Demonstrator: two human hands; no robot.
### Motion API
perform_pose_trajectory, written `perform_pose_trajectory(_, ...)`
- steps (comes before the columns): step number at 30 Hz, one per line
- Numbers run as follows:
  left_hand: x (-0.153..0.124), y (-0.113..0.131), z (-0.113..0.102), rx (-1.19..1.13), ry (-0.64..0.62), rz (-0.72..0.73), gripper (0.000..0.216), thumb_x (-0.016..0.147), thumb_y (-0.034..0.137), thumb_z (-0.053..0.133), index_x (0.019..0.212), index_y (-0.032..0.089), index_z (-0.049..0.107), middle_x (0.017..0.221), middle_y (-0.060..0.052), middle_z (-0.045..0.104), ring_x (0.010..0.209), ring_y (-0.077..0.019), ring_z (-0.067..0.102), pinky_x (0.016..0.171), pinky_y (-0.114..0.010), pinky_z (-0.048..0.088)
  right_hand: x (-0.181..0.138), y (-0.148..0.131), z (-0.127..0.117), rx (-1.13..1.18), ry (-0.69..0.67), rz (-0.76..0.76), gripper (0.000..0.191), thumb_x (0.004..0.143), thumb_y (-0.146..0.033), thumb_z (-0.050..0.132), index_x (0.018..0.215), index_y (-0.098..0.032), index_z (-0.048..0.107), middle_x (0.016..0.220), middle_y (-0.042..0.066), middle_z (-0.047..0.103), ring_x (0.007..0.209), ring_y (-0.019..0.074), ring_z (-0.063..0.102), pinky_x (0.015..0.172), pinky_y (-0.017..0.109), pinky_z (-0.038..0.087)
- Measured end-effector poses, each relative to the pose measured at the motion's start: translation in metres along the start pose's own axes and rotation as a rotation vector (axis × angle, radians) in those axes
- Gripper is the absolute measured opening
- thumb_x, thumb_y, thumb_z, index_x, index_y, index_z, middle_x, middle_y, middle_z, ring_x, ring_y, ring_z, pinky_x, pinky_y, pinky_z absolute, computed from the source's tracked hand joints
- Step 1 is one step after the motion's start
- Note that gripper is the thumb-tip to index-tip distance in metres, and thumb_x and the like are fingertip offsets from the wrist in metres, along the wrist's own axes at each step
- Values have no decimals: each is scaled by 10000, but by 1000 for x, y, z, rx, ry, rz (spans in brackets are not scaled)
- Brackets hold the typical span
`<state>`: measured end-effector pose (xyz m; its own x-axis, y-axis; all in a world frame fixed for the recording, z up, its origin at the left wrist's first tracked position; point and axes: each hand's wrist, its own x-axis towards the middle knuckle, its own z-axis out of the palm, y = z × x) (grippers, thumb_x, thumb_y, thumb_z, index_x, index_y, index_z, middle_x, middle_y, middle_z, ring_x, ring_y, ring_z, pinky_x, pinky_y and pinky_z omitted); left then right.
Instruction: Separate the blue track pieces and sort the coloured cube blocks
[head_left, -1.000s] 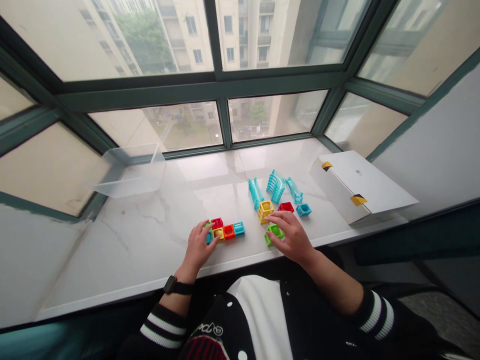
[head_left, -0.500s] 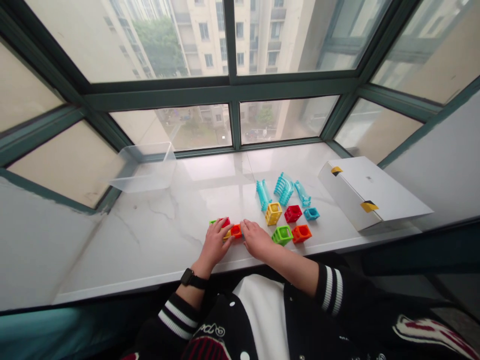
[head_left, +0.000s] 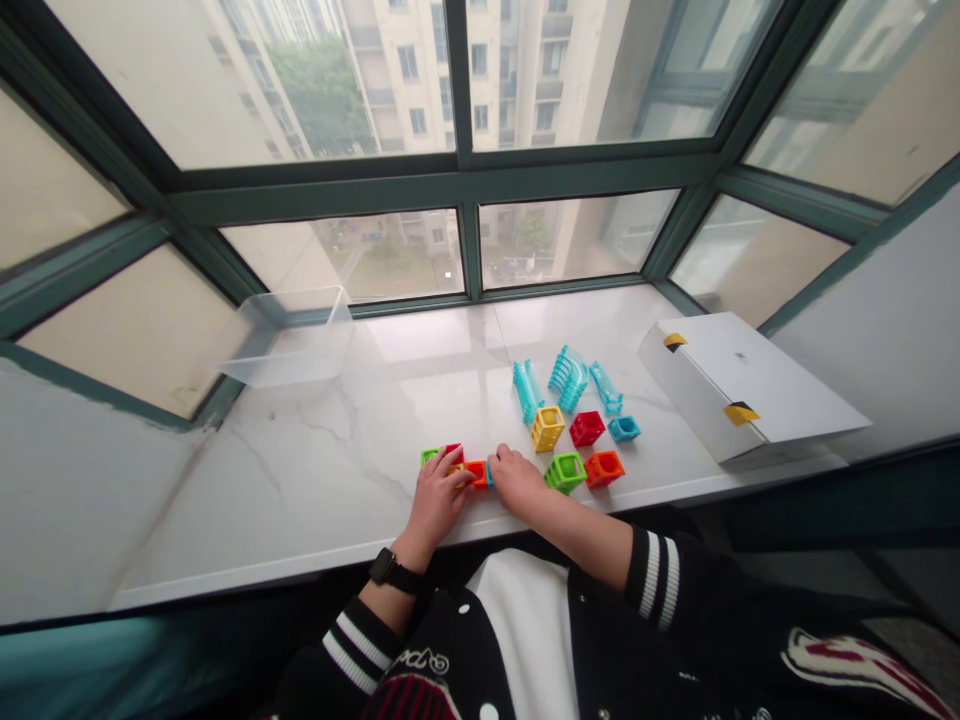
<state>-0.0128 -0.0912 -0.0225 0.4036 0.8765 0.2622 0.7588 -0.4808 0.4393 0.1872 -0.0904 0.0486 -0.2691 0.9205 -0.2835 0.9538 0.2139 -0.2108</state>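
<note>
My left hand point(head_left: 439, 495) lies over a group of small toy building blocks, its fingertips pressed on the orange block point(head_left: 475, 475). A red block point(head_left: 454, 452) and a green block point(head_left: 428, 456) show just past those fingers, and a yellow one is mostly covered by them. Closed around a blue block point(head_left: 491, 473) is my right hand point(head_left: 517, 483); only a sliver of that block shows, against the orange block's right side. Just right of this hand stands a light green block point(head_left: 565, 472).
Farther right are a yellow block point(head_left: 547, 429), a red block point(head_left: 586, 429), an orange block point(head_left: 604, 468) and a blue block point(head_left: 624, 429). Behind them lie clear blue track pieces point(head_left: 568, 380). A white box point(head_left: 757, 385) stands right, a clear plastic bin point(head_left: 300, 345) back left by the window.
My right hand has shifted slightly right and down, with its fingers curled more. The orange block has moved a little to the right and down, and the left hand has followed.
</note>
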Motion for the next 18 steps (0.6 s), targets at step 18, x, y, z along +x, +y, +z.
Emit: perform_pose_trajectory(18,2,20,1,9,-25,3,153,928,252,700,1016,309,812,1520,-76,596,1501,-371,430,1195,-649,409,-57,49,-86,993,453,-278,429,895,-374,756,1287,-231,656,1207,90,694,1028,225,718,907,393,629)
